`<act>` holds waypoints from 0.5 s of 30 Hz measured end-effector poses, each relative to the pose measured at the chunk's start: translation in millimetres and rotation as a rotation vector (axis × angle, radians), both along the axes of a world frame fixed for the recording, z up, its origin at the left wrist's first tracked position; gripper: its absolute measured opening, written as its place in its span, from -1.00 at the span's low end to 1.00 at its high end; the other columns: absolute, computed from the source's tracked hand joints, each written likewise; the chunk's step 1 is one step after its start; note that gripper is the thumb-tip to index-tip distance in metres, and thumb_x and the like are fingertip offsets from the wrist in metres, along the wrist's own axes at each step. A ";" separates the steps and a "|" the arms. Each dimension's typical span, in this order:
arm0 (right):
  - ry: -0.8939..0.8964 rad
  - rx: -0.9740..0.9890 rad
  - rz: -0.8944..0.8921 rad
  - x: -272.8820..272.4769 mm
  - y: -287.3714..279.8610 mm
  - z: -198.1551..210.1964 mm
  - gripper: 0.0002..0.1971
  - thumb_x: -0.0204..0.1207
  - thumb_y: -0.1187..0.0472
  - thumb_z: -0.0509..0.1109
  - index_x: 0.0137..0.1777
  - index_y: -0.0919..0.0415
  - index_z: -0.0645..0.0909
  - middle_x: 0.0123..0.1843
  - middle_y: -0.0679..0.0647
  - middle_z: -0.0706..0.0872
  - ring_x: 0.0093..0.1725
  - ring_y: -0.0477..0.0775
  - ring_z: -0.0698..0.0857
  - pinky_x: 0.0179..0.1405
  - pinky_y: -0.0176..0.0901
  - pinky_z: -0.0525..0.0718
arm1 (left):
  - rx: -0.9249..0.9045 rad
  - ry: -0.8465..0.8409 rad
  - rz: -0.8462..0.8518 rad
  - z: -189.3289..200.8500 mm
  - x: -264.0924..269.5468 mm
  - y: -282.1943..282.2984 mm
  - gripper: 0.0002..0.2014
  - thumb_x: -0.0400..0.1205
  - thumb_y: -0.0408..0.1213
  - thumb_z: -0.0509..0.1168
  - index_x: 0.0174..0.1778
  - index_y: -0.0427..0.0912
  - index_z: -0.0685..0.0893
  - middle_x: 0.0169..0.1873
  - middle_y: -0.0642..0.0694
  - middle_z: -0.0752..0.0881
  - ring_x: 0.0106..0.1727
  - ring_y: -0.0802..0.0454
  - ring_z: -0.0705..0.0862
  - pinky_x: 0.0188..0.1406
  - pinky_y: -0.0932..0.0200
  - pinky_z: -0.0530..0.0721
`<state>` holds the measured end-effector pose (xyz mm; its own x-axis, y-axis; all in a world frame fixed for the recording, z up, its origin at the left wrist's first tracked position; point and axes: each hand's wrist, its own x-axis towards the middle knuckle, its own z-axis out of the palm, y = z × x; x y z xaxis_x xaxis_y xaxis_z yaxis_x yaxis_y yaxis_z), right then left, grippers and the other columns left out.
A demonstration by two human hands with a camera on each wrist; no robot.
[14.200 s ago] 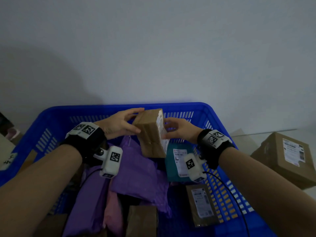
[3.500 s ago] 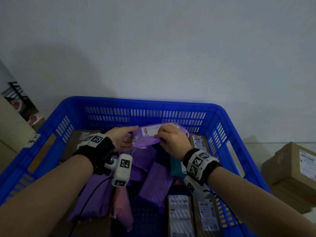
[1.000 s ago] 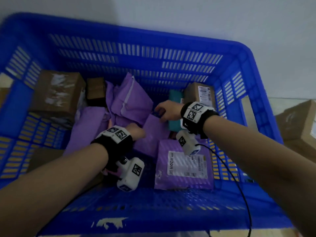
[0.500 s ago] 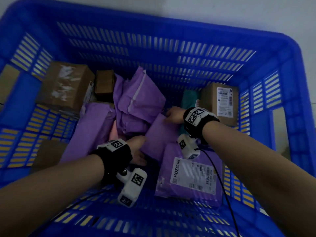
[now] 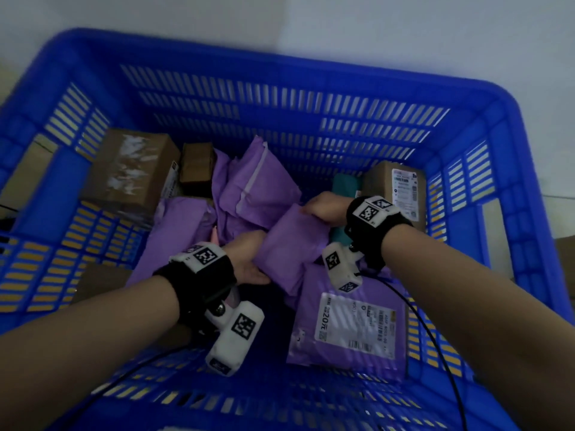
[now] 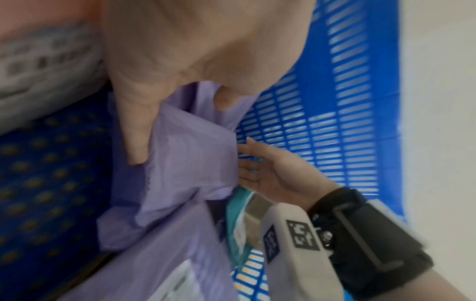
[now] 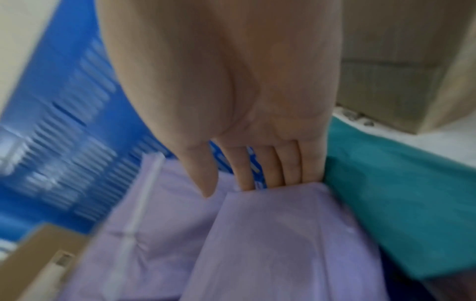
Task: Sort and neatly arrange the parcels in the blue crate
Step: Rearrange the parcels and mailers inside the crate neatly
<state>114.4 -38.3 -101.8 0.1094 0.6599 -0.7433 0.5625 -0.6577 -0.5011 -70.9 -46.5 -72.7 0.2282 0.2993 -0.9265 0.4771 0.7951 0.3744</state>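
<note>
Fingers (image 7: 291,169) between purple mailer (image 5: 289,247), teal parcel (image 7: 401,213)

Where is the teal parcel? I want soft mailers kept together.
In the head view the teal parcel lies at the crate's far right, between the labelled cardboard box and the right hand.

Blue crate (image 5: 280,98), slatted walls, holds mixed parcels. Small purple mailer (image 5: 291,244) in the middle, tilted, held at both ends by the two hands, lying over a flat purple mailer (image 5: 351,331) with its white label up near the front right. More crumpled purple mailers (image 5: 255,188) behind and left. Big taped box (image 5: 130,172) and small brown box (image 5: 196,166) far left; labelled box (image 5: 395,185) far right, teal parcel (image 5: 343,185) beside it.
</note>
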 end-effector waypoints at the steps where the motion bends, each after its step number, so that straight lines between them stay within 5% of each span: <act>1: 0.010 0.019 -0.042 -0.7 0.4 3.9 -0.65 0.62 0.09 0.29 0.25 0.34 0.56 0.06 0.16 0.56 -0.14 0.05 0.57 -0.38 -0.28 0.51 | 0.019 -0.014 0.005 5.5 -0.2 1.5 -0.75 0.67 -0.21 0.09 -0.30 -0.12 0.53 -0.34 -0.09 0.58 -0.32 0.03 0.56 -0.29 0.20 0.57; 3: 0.024 0.068 -0.120 -1.0 0.8 12.0 -0.66 0.61 0.13 0.31 0.21 0.41 0.57 0.06 0.21 0.59 -0.12 0.09 0.62 -0.36 -0.26 0.56 | 0.069 -0.032 0.013 18.2 -1.0 4.4 -0.77 0.68 -0.16 0.09 -0.25 -0.09 0.55 -0.29 -0.10 0.61 -0.27 0.00 0.59 -0.22 0.14 0.60; 6: 0.040 0.154 -0.211 -2.2 -1.7 28.2 -0.57 0.61 0.15 0.31 0.35 0.46 0.56 0.28 0.33 0.66 0.26 0.28 0.66 0.21 -0.01 0.63 | 0.155 -0.058 -0.005 35.9 -5.9 8.1 -0.78 0.68 -0.09 0.12 -0.21 -0.05 0.55 -0.25 -0.10 0.63 -0.23 -0.03 0.61 -0.13 0.12 0.63; 8: 0.050 0.226 -0.267 -3.9 -5.2 39.4 -0.61 0.61 0.15 0.30 0.31 0.43 0.60 0.31 0.35 0.66 0.32 0.32 0.62 0.33 0.05 0.56 | 0.205 -0.078 -0.011 44.8 -9.8 10.3 -0.77 0.69 -0.07 0.11 -0.23 -0.04 0.54 -0.26 -0.11 0.61 -0.22 -0.05 0.60 -0.11 0.10 0.63; 10: 0.090 0.280 -0.313 -3.5 -8.4 47.8 -0.67 0.61 0.13 0.32 0.18 0.40 0.65 0.19 0.31 0.69 0.20 0.28 0.66 0.27 0.03 0.60 | 0.250 -0.088 0.019 53.2 -13.9 14.1 -0.78 0.71 -0.08 0.11 -0.18 -0.06 0.53 -0.23 -0.14 0.59 -0.17 -0.09 0.60 0.01 0.02 0.63; 13: 0.156 0.361 -0.424 -2.8 -15.7 60.3 -0.78 0.58 0.14 0.36 0.05 0.30 0.69 0.01 0.21 0.66 0.04 0.14 0.62 0.07 0.01 0.56 | 0.294 -0.119 0.069 60.9 -18.7 21.4 -0.71 0.72 -0.05 0.10 0.27 -0.11 0.44 0.04 -0.23 0.55 0.09 -0.21 0.59 0.30 -0.11 0.57; 15: 0.188 0.408 -0.493 -2.4 -21.6 70.5 -0.75 0.57 0.15 0.37 0.06 0.33 0.71 -0.03 0.18 0.70 -0.03 0.10 0.65 0.02 -0.03 0.56 | 0.327 -0.132 0.101 65.7 -20.1 24.7 -0.58 0.71 -0.03 0.12 0.43 -0.13 0.35 0.10 -0.30 0.52 0.13 -0.26 0.58 0.29 -0.13 0.58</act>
